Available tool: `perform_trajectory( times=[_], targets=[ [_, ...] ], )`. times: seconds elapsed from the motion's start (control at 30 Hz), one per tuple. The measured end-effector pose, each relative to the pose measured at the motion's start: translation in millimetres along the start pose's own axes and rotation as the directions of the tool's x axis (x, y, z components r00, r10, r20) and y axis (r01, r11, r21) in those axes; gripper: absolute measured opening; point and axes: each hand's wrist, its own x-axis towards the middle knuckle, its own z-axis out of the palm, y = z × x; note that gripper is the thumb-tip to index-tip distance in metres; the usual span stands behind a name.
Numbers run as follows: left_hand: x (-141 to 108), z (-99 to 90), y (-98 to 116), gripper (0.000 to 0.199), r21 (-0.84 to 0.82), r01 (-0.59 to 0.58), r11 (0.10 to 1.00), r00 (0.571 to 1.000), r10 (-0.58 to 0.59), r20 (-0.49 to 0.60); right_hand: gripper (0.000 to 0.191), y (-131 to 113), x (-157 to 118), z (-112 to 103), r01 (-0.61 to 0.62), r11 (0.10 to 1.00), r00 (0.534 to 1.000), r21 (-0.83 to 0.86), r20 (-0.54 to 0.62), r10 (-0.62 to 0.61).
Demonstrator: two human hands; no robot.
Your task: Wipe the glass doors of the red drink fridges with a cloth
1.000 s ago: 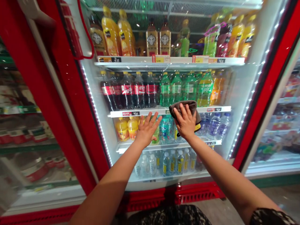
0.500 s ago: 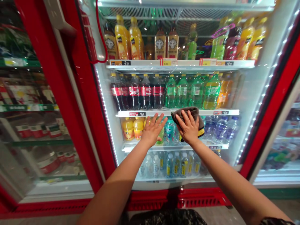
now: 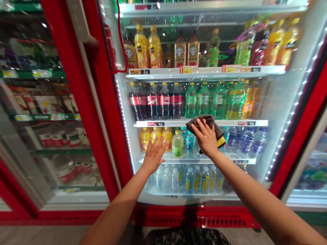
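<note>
My right hand [image 3: 205, 137] lies over a folded grey cloth [image 3: 217, 131] with a yellow-and-black edge, gripping it with fingers stretched along its front. In my view the cloth covers part of a shelf's front edge, right of the middle. Fingers spread, my left hand [image 3: 154, 156] holds nothing. It appears in front of the yellow juice bottles [image 3: 167, 137], left of a pale green bottle [image 3: 177, 144]. Whether either hand touches glass or hangs in the air, I cannot tell.
A lit drinks cooler with a red frame [image 3: 104, 102] fills the view. Cola bottles [image 3: 165, 102] and green soda bottles [image 3: 204, 102] stand on the middle shelf, water bottles [image 3: 189, 178] below. A red cord [image 3: 125, 51] hangs at the upper left. More glass-fronted coolers flank this one.
My left hand has moved left and down, away from the right hand. The cloth under my right hand has shifted slightly left against the shelves. The view has turned a little left.
</note>
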Motion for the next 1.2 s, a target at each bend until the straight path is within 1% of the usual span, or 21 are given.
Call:
perform_trajectory(
  times=[0.07,0.1,0.17,0.2,0.27,0.33,0.43,0.5,0.57,0.6,0.67,0.7,0.73,0.77,0.83,0.9,0.97,1.0,1.07,1.17,1.2],
  targets=[
    [-7.1,5.6,-2.8,0.107,0.013,0.033,0.999,0.999,-0.033,0.015,0.06,-12.7,-11.0,5.1,0.134,0.99,0.986,0.032,0.095,-0.137],
    [-8.6,7.9,-4.1,0.107,0.018,0.045,0.999,0.999,-0.046,0.025,0.06,-12.5,-19.3,4.6,0.223,0.973,0.962,0.065,0.146,-0.23],
    [-9.1,12.0,-6.2,0.11,0.023,0.059,0.998,0.997,-0.06,0.055,0.061,-1.6,-33.8,-1.2,0.348,0.929,0.906,0.129,0.21,-0.368],
    [-8.6,13.9,-7.0,0.112,0.023,0.06,0.998,0.996,-0.061,0.071,0.061,6.3,-36.9,-5.1,0.36,0.922,0.898,0.143,0.216,-0.384],
    [-7.7,17.3,-8.0,0.116,0.021,0.062,0.998,0.994,-0.064,0.093,0.062,17.9,-30.0,-11.2,0.295,0.946,0.933,0.131,0.173,-0.315],
    [-7.5,20.1,-8.5,0.117,0.021,0.063,0.998,0.993,-0.065,0.095,0.061,14.7,-7.6,-11.1,0.187,0.977,0.977,0.106,0.085,-0.196],
    [-8.5,22.6,-9.1,0.117,0.019,0.06,0.998,0.995,-0.062,0.08,0.057,-21.4,28.9,0.8,0.082,0.994,0.997,0.075,0.003,-0.083],
    [-9.2,23.1,-9.5,0.117,0.015,0.06,0.998,0.995,-0.061,0.075,0.053,-51.7,35.6,10.7,0.095,0.994,0.995,0.059,0.029,-0.097],
    [-9.6,23.2,-10.0,0.116,0.012,0.057,0.998,0.995,-0.058,0.075,0.052,-71.0,23.4,16.6,0.209,0.975,0.971,0.075,0.104,-0.216],
    [-9.6,23.3,-10.2,0.116,0.011,0.056,0.998,0.996,-0.056,0.075,0.052,-74.1,12.6,17.2,0.281,0.955,0.945,0.094,0.147,-0.292],
    [-9.6,23.7,-10.7,0.117,0.009,0.053,0.999,0.996,-0.054,0.071,0.055,-67.7,-9.9,14.3,0.388,0.912,0.888,0.132,0.213,-0.408],
    [-9.5,24.1,-11.0,0.118,0.007,0.052,0.999,0.996,-0.052,0.068,0.056,-60.4,-17.9,11.5,0.405,0.904,0.876,0.141,0.224,-0.427],
    [-9.4,24.6,-11.3,0.119,0.005,0.053,0.999,0.996,-0.053,0.066,0.058,-52.3,-21.8,8.8,0.394,0.909,0.884,0.139,0.213,-0.416],
    [-9.2,25.0,-11.6,0.119,0.001,0.053,0.999,0.997,-0.053,0.065,0.058,-45.1,-21.1,6.7,0.36,0.924,0.908,0.13,0.178,-0.379],
    [-8.7,25.7,-12.3,0.119,-0.009,0.052,0.999,0.996,-0.052,0.07,0.057,-38.0,-7.0,6.2,0.251,0.961,0.963,0.112,0.066,-0.26],
    [-8.1,25.7,-12.6,0.119,-0.017,0.056,0.998,0.996,-0.055,0.077,0.055,-44.1,15.1,11.4,0.151,0.982,0.988,0.115,-0.033,-0.148],
    [-7.7,24.7,-12.4,0.119,-0.022,0.057,0.998,0.995,-0.056,0.08,0.054,-58.2,30.8,18.5,0.108,0.986,0.993,0.125,-0.068,-0.1],
    [-7.6,23.9,-12.0,0.119,-0.022,0.059,0.998,0.995,-0.057,0.081,0.054,-64.8,33.0,20.8,0.12,0.984,0.992,0.129,-0.06,-0.114],
    [-7.9,22.3,-11.1,0.119,-0.021,0.058,0.998,0.995,-0.056,0.085,0.054,-70.1,24.3,20.5,0.208,0.968,0.978,0.141,0.0,-0.21],
    [-9.1,21.4,-9.9,0.12,-0.017,0.061,0.998,0.994,-0.059,0.09,0.055,-52.4,-5.2,8.4,0.39,0.904,0.903,0.173,0.118,-0.412],
    [-9.6,21.6,-9.8,0.12,-0.016,0.061,0.998,0.994,-0.059,0.091,0.056,-42.7,-12.9,3.5,0.412,0.895,0.889,0.169,0.142,-0.436]
  ],
)
